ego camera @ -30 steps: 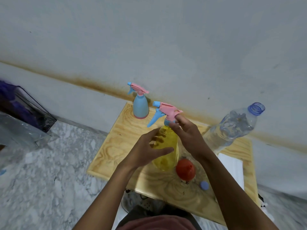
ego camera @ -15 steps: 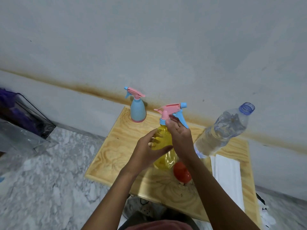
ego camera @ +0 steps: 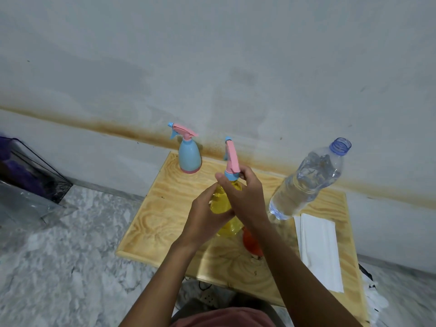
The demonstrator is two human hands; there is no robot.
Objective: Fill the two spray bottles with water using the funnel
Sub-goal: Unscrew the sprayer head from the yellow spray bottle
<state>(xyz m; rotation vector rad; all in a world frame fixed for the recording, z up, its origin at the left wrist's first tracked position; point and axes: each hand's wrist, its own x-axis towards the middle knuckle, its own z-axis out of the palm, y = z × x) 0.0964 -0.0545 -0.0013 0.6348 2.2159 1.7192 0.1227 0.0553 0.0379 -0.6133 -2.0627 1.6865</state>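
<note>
A yellow spray bottle [ego camera: 221, 201] stands on the wooden table [ego camera: 165, 208]. My left hand [ego camera: 205, 218] grips its body. My right hand [ego camera: 245, 197] grips the blue collar under its pink spray head [ego camera: 231, 159], whose nozzle points away toward the wall. A blue spray bottle [ego camera: 189, 156] with a pink trigger head stands at the table's far left edge. The red funnel [ego camera: 251, 244] lies on the table behind my right forearm, mostly hidden. A clear water bottle [ego camera: 306, 182] without a cap stands to the right.
A folded white cloth [ego camera: 318, 246] lies on the table's right side. A stained wall rises right behind the table. A dark bin [ego camera: 30, 171] with plastic sheet sits on the marble floor [ego camera: 59, 256] at left.
The pink spray head has turned round on the yellow bottle: its nozzle pointed left, then right, now away from me. My right hand stays at the collar and my left on the body.
</note>
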